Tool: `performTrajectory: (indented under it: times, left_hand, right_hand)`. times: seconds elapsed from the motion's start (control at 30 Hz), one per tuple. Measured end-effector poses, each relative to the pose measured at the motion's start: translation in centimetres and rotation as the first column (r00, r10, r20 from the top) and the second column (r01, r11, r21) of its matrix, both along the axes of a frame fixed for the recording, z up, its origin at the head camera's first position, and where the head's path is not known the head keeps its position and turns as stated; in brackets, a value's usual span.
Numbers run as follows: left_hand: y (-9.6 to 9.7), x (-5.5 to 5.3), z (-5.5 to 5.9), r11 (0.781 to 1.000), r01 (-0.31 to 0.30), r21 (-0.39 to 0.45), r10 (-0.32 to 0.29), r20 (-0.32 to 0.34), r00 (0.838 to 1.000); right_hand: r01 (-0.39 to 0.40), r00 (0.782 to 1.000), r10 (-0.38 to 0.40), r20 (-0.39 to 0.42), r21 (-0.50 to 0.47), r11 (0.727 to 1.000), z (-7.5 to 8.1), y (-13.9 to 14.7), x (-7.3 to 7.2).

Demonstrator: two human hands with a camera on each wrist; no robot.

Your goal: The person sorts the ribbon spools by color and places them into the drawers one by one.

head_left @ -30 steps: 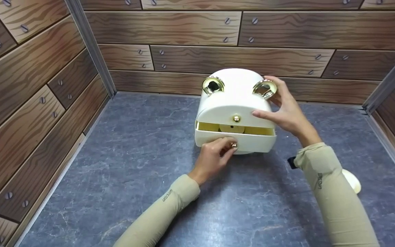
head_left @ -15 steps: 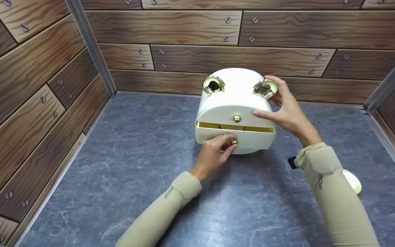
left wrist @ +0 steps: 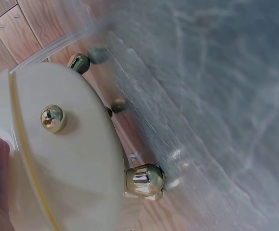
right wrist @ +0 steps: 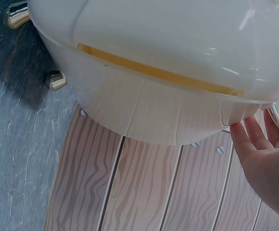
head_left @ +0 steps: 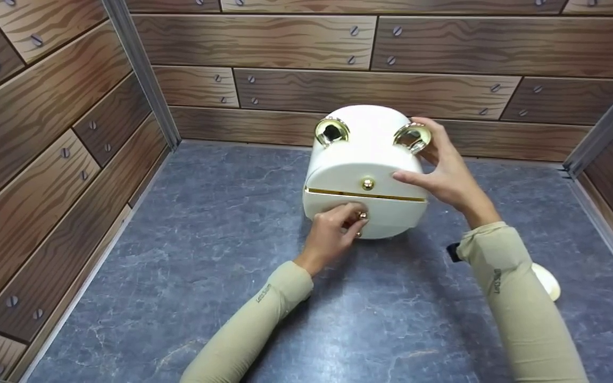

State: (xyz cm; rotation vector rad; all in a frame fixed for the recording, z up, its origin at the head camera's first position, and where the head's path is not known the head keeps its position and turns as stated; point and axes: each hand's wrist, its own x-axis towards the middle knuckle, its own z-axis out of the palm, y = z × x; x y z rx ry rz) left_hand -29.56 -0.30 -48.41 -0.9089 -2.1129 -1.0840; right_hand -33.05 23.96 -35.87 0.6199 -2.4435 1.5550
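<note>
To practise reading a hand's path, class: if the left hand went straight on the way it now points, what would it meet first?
Most likely the white drawer front, directly behind the gold knob that the left hand pinches, though depth there is unclear.

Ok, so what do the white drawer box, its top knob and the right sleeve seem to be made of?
White drawer box: likely plastic, smooth and glossy; sharp highlights streak its shell.
Top knob: polished gold-toned metal or plating; it shines brightly, but that can't settle which.
Right sleeve: fabric, matte, bunching in creases near the wrist.
</note>
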Motion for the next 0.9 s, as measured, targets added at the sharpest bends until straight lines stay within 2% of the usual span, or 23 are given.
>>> performTrajectory:
  times: [0.63,0.9]
  left_hand:
    - [0.09,-0.59,0.12,1.0,0.013,0.024,-0.013,0.04,0.999]
    - [0.11,-0.72,0.17,1.0,0.013,0.017,-0.013,0.034,0.999]
  right_hand:
    - [-0.007,1.0,0.007,-0.009,0.0,1.0,0.08,-0.08,-0.17]
    - [-0.005,1.0,0.005,-0.015,-0.012,1.0,0.06,-0.01,-0.1]
